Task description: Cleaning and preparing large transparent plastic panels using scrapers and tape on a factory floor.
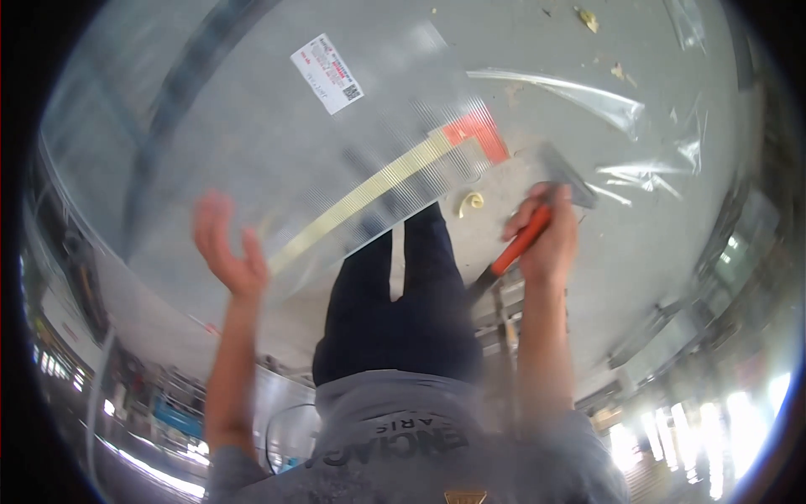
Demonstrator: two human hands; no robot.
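Observation:
My right hand (546, 239) is wrapped around the orange and black handle of a scraper (522, 238). Its broad flat blade is smeared by motion and points away from me, to the right of the panel's corner. A translucent ribbed panel (378, 109) lies in front of me, with a yellow tape strip (369, 189) along its near edge. Red tape (478, 133) marks the corner closest to the scraper. My left hand (228, 248), thumb apart from the fingers, is open over the left end of the strip and holds nothing; whether it touches the panel I cannot tell.
A curled yellow tape scrap (470, 203) lies just off the panel's near edge. Crumpled clear film (579, 97) is spread at the right, and another yellow scrap (588, 19) sits farther off. A white printed label (327, 74) is stuck on the panel.

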